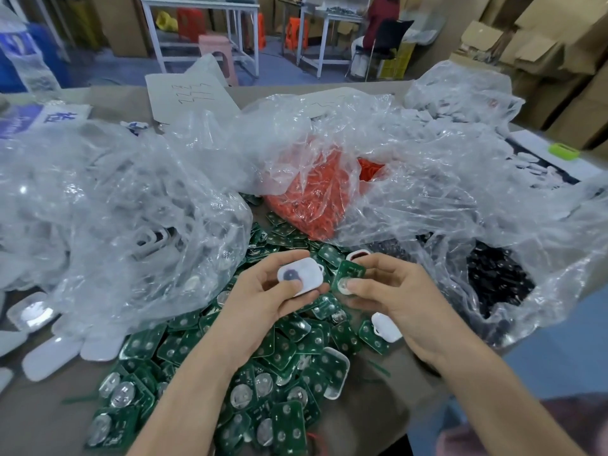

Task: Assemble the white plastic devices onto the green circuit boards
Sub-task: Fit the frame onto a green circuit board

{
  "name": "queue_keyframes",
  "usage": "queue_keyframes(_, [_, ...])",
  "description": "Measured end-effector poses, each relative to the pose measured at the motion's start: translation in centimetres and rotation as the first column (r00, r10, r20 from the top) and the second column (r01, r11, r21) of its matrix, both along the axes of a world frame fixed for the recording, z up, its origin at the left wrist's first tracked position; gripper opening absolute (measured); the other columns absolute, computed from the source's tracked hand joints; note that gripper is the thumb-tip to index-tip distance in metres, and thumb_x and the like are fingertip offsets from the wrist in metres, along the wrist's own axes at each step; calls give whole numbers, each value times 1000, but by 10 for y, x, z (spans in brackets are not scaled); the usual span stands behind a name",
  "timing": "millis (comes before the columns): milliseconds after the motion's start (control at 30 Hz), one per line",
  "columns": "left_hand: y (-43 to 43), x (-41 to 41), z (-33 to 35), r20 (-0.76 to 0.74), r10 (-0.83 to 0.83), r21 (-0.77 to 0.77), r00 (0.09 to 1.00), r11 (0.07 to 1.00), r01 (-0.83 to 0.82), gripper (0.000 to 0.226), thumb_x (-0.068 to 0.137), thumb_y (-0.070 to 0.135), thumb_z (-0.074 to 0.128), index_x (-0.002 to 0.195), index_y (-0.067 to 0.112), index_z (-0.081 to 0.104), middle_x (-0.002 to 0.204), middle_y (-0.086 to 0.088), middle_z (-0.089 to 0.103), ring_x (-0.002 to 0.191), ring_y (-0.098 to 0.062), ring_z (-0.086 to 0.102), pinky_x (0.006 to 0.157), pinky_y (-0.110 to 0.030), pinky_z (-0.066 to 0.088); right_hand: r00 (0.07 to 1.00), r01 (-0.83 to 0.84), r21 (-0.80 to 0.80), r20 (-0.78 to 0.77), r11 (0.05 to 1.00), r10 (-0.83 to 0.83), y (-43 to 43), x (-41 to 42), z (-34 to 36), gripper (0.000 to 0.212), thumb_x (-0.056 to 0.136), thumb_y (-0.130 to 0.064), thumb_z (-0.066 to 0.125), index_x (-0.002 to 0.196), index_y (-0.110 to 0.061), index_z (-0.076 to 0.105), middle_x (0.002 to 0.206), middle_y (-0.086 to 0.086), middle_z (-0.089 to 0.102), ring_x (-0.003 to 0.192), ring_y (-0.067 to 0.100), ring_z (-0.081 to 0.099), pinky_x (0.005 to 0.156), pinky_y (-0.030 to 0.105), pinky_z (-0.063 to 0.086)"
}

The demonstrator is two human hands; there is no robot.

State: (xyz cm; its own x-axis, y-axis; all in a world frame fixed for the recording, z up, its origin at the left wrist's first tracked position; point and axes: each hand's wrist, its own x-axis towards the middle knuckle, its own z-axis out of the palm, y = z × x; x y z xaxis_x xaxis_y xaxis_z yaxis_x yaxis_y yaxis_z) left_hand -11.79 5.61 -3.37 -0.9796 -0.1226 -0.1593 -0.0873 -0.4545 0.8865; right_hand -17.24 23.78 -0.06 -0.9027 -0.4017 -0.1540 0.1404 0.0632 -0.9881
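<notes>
1. Brown surface (378,419) lies nearest, strewn with a pile of green circuit boards (279,373).
2. Above the pile, the left hand (263,297) has its fingers gripping a white plastic device (300,276).
3. Just beside it, the right hand (398,301) has its fingers pinching one green circuit board (347,274).
4. Beyond sit clear plastic bags (131,209), one holding orange parts (312,199).

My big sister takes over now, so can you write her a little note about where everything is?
Left hand: holds a white rounded plastic shell with a dark round centre.
Right hand: holds a green circuit board with a round metal disc, beside the shell, not yet joined.
Pile of green boards lies on the table below; loose white shells sit at the left.
Left to do: fit this pair, then the pile.
</notes>
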Motion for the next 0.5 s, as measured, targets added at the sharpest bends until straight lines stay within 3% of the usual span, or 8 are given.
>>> queue_keyframes(67, [0, 1, 1, -5, -11, 8, 1000, 1000, 11, 38, 92, -16, 47, 112, 7, 68, 109, -11, 73, 97, -34, 71, 76, -23, 58, 998, -20, -86, 52, 996, 24, 1, -2, 2, 15, 76, 2, 71, 74, -13, 75, 83, 15, 70, 71, 24, 71, 60, 23, 56])
queue_keyframes(233, [-2, 2, 2, -3, -50, 23, 999, 998, 50, 42, 92, -18, 41, 115, 6, 67, 110, -13, 73, 97, -35, 71, 76, -25, 58, 1000, -5, -38, 26, 999, 6, 5, -10, 9, 20, 81, 5, 67, 77, -14, 74, 81, 11, 71, 64, 26, 68, 47, 25, 53])
queue_keyframes(333, [-5, 4, 2, 8, -94, 1, 996, 996, 94, 43, 92, -17, 44, 116, 10, 68, 113, -14, 71, 97, -34, 71, 75, -25, 58, 1000, 27, -48, 17, 998, -26, 4, -19, 14, 21, 79, 7, 68, 82, -13, 68, 79, 7, 68, 67, 22, 68, 55, 24, 55])
queue_keyframes(500, [-7, 6, 1, -5, -186, -210, 983, 961, 181, 42, 82, -2, 68, 118, 15, 56, 114, -11, 70, 98, -30, 72, 73, -22, 56, 991, -91, 56, -89, 994, 95, -3, -25, 26, 21, 82, -1, 68, 89, -21, 69, 72, -2, 70, 69, 9, 63, 65, 26, 45])
